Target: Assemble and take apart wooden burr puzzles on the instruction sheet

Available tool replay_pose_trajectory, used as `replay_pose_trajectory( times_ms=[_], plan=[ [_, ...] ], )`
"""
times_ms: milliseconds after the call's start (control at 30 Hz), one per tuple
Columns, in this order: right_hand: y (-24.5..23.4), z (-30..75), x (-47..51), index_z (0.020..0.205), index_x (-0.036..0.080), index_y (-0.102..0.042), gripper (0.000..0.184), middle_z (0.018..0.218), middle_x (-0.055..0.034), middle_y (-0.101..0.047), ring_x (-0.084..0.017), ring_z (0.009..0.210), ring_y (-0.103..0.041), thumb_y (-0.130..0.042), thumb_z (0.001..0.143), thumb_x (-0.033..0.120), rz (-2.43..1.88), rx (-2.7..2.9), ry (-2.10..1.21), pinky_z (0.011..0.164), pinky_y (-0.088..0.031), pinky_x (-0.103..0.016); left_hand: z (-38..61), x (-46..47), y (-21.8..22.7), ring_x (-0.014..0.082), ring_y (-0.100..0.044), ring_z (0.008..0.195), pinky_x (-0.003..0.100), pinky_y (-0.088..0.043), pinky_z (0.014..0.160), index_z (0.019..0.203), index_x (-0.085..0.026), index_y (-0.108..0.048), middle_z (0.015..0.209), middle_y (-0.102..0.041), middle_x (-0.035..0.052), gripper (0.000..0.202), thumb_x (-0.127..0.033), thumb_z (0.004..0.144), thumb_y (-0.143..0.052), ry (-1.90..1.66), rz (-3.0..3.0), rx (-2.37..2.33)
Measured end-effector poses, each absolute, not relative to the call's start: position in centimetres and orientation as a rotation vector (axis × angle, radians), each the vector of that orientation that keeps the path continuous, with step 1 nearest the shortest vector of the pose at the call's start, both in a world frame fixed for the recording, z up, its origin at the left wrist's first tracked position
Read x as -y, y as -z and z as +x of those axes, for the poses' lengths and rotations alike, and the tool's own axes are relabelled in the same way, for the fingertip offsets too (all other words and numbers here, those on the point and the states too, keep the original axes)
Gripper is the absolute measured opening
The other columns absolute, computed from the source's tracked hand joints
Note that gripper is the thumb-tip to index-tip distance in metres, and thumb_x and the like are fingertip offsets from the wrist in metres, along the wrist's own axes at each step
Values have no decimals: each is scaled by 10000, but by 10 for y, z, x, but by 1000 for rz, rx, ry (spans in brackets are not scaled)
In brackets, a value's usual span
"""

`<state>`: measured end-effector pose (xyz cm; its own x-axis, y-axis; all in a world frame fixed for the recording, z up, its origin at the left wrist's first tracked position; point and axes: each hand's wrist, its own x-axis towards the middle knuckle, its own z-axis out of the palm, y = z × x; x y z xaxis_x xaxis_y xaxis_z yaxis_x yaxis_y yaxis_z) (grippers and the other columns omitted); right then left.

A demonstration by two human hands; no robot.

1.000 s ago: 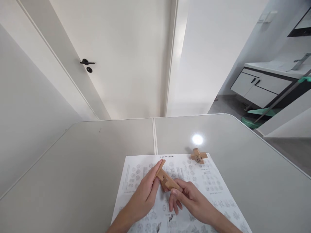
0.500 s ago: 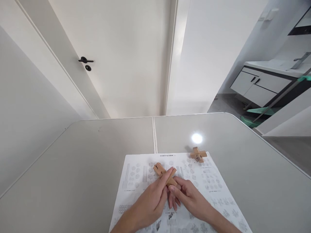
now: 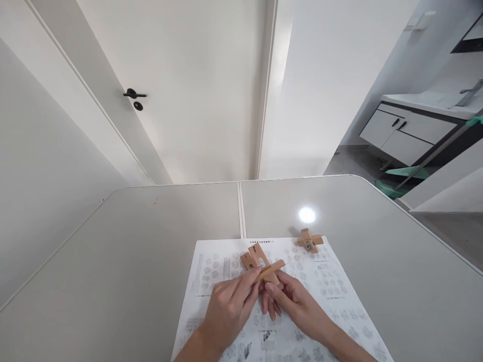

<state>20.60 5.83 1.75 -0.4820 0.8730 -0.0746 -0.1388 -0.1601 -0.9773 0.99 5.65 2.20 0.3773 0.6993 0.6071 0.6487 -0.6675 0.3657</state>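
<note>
Over the printed sheet, my left hand pinches one end of a narrow wooden puzzle stick. That stick lies slantwise across two notched wooden puzzle pieces, one marked with a black numeral, the other a shorter-looking marked piece. My right hand is closed on the near end of the pieces, thumb on top. Fingertips hide where the pieces meet, so I cannot tell whether they interlock. An assembled wooden cross-shaped puzzle with a black mark rests at the sheet's upper right corner.
The white sheet carries rows of grey puzzle diagrams and lies on a grey table with a seam down its middle. Beyond the far edge stands a closed door. A washbasin cabinet is at the right.
My left hand has drawn back and lifted the narrow stick, turning it slantwise. The notched pieces have fanned apart and show more of their faces. My right hand stays nearly in place.
</note>
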Motion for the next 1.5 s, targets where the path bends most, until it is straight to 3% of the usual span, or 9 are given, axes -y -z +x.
replay_pose_trajectory(
  times_ms=[500,900,1100,1367,1500],
  plan=[
    [-17,203,-56,1002,189,-591,420,763,-39,-711,-148,569,-595,-479,1046,591,-903,1418,-1673,586,-457,-296,13,-50,-19,188,-815,816,246,-642,693,1389,-226,-565,1107,-814,67,373,-128,1029,-557,-1141,2493,-1325],
    [-16,204,-55,991,186,-582,395,756,-39,-709,-148,573,-595,-497,1049,567,-898,1405,-1683,587,-453,-289,16,-50,-19,152,-786,659,228,-589,564,1282,-211,-571,958,-818,32,264,-123,1034,-547,-1131,2482,-1388],
    [-15,204,-54,1044,181,-593,422,755,-36,-704,-149,568,-588,-501,1037,593,-898,1382,-1694,577,-443,-290,14,-52,-17,175,-810,769,221,-621,624,1343,-215,-563,1094,-814,71,338,-104,1024,-546,-1150,2532,-1322],
    [-22,205,-58,974,173,-601,420,745,-38,-691,-142,563,-580,-551,1020,588,-781,1221,-1819,577,-431,-285,11,-55,-23,198,-803,922,246,-649,752,1331,-238,-594,1114,-807,66,352,-111,1003,-583,-1196,2527,-1260],
    [-20,210,-61,926,178,-599,356,622,-1,-630,-124,515,-496,-569,1034,515,-700,977,-1954,566,-389,-273,13,-54,-28,174,-775,813,270,-631,741,1289,-244,-574,1092,-794,51,371,-94,952,-615,-1218,2433,-1244]
  ],
)
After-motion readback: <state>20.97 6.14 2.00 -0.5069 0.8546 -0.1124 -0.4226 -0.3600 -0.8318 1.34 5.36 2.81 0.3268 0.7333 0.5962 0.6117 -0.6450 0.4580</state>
